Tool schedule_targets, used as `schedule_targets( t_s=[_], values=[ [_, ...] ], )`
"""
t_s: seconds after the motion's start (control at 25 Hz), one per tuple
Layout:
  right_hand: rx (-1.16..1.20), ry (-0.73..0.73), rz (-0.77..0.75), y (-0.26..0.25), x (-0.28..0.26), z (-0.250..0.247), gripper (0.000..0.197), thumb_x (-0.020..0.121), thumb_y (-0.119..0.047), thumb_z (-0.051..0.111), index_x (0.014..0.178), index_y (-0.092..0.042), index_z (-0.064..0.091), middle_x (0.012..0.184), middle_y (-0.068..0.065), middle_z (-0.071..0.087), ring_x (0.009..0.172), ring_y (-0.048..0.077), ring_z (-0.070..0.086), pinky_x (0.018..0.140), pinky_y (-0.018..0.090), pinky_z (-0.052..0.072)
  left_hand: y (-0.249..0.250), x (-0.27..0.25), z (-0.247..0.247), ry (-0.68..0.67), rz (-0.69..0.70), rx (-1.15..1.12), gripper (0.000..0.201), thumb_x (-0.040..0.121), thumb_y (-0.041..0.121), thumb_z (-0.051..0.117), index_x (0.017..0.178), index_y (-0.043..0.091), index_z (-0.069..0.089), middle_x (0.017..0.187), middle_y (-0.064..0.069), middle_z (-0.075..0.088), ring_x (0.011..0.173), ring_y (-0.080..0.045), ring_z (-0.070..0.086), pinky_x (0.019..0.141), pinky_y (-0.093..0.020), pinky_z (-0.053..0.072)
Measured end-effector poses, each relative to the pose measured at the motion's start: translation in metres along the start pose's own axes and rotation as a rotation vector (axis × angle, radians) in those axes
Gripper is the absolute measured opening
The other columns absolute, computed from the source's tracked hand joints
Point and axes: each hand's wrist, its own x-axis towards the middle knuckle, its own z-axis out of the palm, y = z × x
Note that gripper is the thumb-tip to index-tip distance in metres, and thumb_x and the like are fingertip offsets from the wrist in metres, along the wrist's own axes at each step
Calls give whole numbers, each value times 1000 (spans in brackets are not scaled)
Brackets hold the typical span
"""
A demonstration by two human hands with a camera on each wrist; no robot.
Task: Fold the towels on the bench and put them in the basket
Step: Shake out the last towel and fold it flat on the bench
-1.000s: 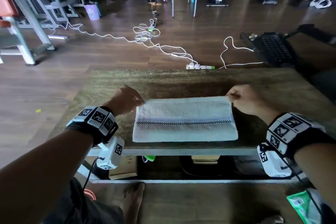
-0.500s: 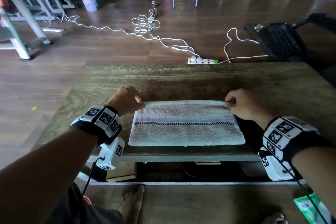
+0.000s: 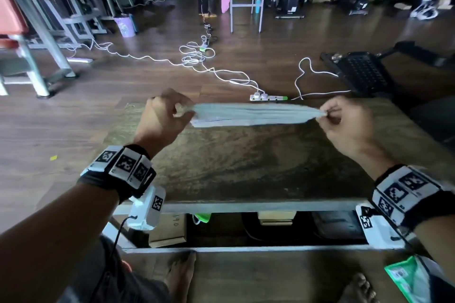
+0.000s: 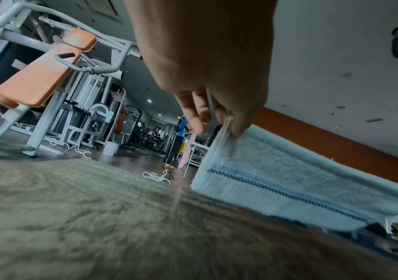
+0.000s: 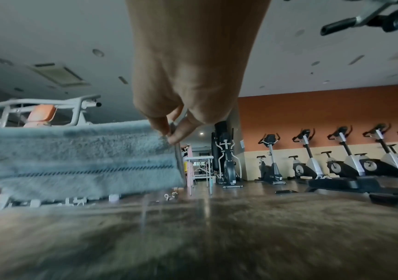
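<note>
A pale folded towel point(image 3: 253, 114) with a dark checked stripe hangs stretched in the air above the wooden bench point(image 3: 246, 170). My left hand point(image 3: 170, 115) pinches its left top corner, and my right hand point(image 3: 342, 120) pinches its right top corner. In the left wrist view the towel point(image 4: 289, 180) hangs down from my left hand point(image 4: 219, 117), its lower edge just off the bench top point(image 4: 97, 217). From the right wrist, the towel point(image 5: 85, 157) hangs to the left of my right hand point(image 5: 174, 130). No basket is in view.
White cables and a power strip point(image 3: 268, 98) lie on the floor beyond the bench. A black perforated crate point(image 3: 362, 74) sits far right. Gym machines point(image 3: 44, 32) stand at the left, exercise bikes point(image 5: 336, 157) along the orange wall. Boxes point(image 3: 170, 229) sit under the bench.
Both hands have lifted the towel off the bench by its far corners and raised it up and away; it lay flat near the front edge before.
</note>
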Motion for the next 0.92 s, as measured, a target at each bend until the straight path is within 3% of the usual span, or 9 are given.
schedule_targets(
  t_s=[0.08,0.16,0.2,0.28,0.4,0.56,0.72,0.84,0.92],
  values=[
    [-2,-184,92,10,-29,1,22,83,0,72,87,-19,61,88,-2,67,81,19,65,64,23,46,0,-24,2,-204,-60,49,18,77,12,77,83,26,70,89,3,61,65,-5,53,67,-28,51],
    [-90,-470,227,22,-59,6,28,81,1,74,92,-21,61,99,3,68,92,21,65,75,30,50,-4,-55,14,-563,-239,207,24,78,14,77,98,23,69,104,-1,56,83,-15,56,75,-28,48],
    [-157,-548,282,27,-69,9,30,81,-1,74,100,-20,62,106,6,68,97,22,65,80,31,50,-7,-68,23,-647,-331,235,29,79,17,77,107,19,67,109,-3,57,92,-20,57,79,-29,47],
    [-204,-503,375,30,-84,15,32,87,-9,70,118,-12,62,115,10,67,104,24,63,83,28,46,-7,-87,36,-572,-524,151,27,84,27,72,102,7,69,106,-11,68,94,-28,62,83,-32,50],
    [-222,-365,414,20,-90,20,25,96,-23,61,111,-3,67,108,12,70,100,28,65,78,26,43,1,-95,46,-419,-622,180,40,85,42,63,68,6,63,82,-21,70,80,-34,66,70,-36,50],
    [-242,-345,451,13,-88,22,26,98,-27,60,87,-4,68,81,9,68,74,21,58,70,28,44,0,-92,52,-403,-727,187,40,78,46,67,78,6,66,80,-14,69,81,-31,66,65,-31,48],
    [-181,-271,506,9,-86,16,24,96,-20,60,81,-5,68,73,6,65,65,16,57,69,30,47,-1,-87,49,-301,-797,125,45,70,51,73,73,7,67,74,-13,68,72,-31,67,61,-31,51],
    [-182,-318,502,6,-86,7,25,93,-25,63,78,-5,68,72,10,68,66,20,62,62,32,51,-5,-85,45,-299,-832,78,39,71,42,74,70,3,67,70,-11,67,69,-28,67,57,-27,45],
    [-255,-394,492,11,-88,8,22,89,-31,66,80,-11,68,77,10,69,72,25,65,70,38,58,-6,-86,46,-330,-823,102,30,71,33,70,79,4,68,81,-13,70,78,-29,67,62,-28,46]
  ],
)
